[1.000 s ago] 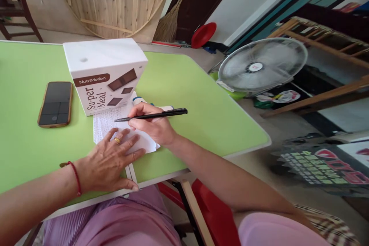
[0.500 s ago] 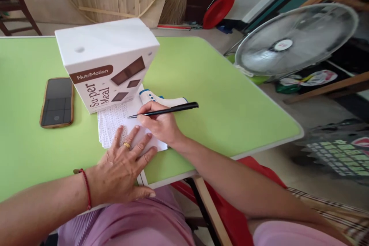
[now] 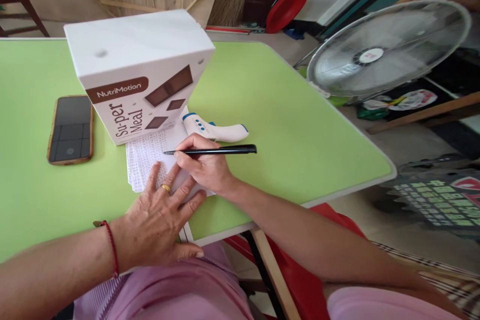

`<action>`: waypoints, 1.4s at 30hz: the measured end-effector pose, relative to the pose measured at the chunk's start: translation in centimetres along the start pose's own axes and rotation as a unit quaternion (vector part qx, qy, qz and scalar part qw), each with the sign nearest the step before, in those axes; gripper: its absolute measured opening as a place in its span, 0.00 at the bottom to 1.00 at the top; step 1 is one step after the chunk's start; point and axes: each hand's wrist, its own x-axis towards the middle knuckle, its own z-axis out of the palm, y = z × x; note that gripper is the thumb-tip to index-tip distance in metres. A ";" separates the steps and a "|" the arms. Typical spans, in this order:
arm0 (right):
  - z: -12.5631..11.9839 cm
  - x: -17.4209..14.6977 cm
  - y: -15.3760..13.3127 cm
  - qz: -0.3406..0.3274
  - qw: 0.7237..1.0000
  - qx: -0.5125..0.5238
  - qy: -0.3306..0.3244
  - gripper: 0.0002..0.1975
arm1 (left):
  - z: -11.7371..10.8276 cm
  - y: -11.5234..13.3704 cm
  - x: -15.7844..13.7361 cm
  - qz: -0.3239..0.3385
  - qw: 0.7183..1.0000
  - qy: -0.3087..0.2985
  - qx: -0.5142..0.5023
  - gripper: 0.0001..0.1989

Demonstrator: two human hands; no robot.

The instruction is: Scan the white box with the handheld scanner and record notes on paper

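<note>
Left hand point(image 3: 159, 217) partly hides the paper point(image 3: 153, 149) (its writing point(image 3: 142, 166) unreadably small).

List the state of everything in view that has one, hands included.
Left hand: spread, fingers on papers
Right hand: closed around pen
Pen: tip exposed, at the papers; contact unclear
Papers: stacked, top sheet partly written on
Box: upright, top closed
Phone: face up, screen mostly dark
Thermometer: lying on table
Fan: blades blurred, probably spinning

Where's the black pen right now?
Near the middle of the head view, the black pen is in the right hand, its tip over the written paper just beyond the left hand.
</note>
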 end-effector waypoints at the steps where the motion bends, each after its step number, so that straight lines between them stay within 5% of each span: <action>1: 0.0 0.0 0.0 -0.002 1.000 -0.001 -0.001 0.04 | 0.0 0.0 0.0 0.000 1.000 -0.001 0.001 0.45; 42: -0.1 0.0 0.0 -0.016 1.000 0.010 0.010 0.05 | -0.2 -0.1 -0.1 0.005 1.000 0.000 0.017 0.44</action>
